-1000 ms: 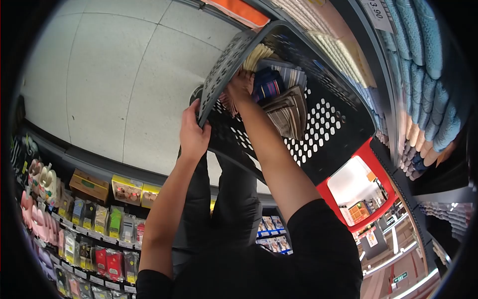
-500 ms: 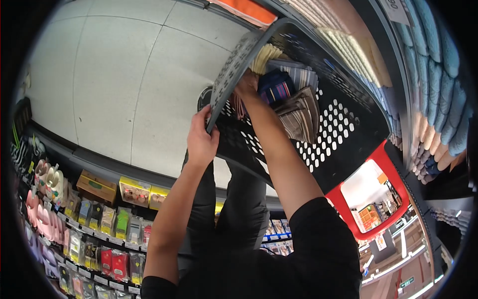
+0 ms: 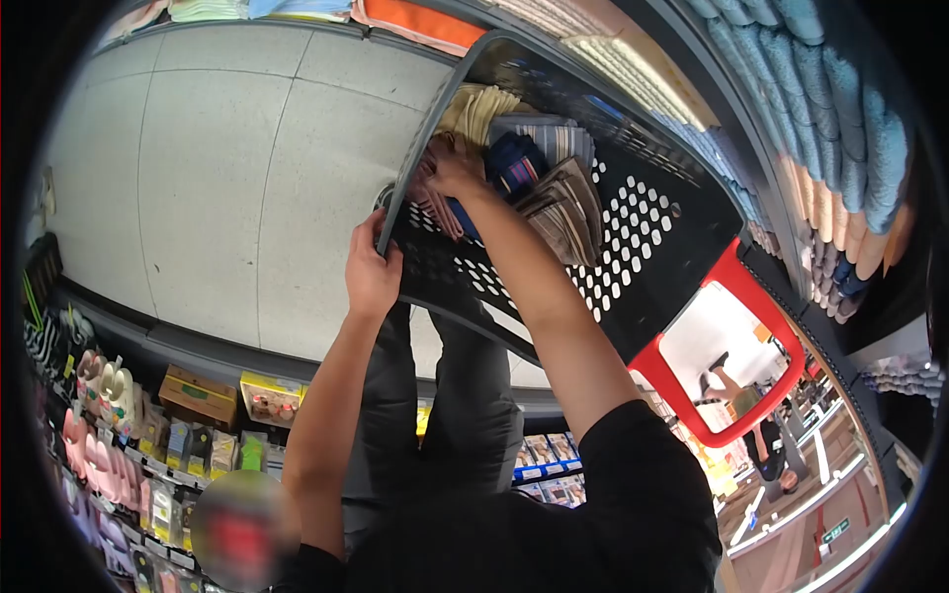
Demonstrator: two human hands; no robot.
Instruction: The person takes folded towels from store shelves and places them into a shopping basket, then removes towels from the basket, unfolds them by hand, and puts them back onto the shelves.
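My left hand (image 3: pixel 374 272) is closed around the near left rim of a black perforated shopping basket (image 3: pixel 667 311) with a red handle frame (image 3: pixel 652 381). Reaching down inside, my right hand (image 3: pixel 452 170) is at a pinkish striped folded cloth (image 3: pixel 435 210) near the left wall; its fingers appear closed on it, though partly hidden. Around that hand lie a yellow folded cloth (image 3: pixel 478 111), a grey-blue striped cloth (image 3: pixel 554 136), a dark blue cloth with a coloured stripe (image 3: pixel 514 166), and a brown striped cloth (image 3: pixel 568 210).
Stacked blue towels (image 3: pixel 791 109) line a shelf at the right. Behind my left arm is a rack with slippers (image 3: pixel 94 445) and packaged socks (image 3: pixel 178 445). Pale floor tiles (image 3: pixel 208 178) stretch to the left. A person (image 3: pixel 771 450) stands far off at lower right.
The basket and both hands appear further left in view. My right hand has shifted over the pinkish cloth, and more of that cloth shows, with a blue piece beside it.
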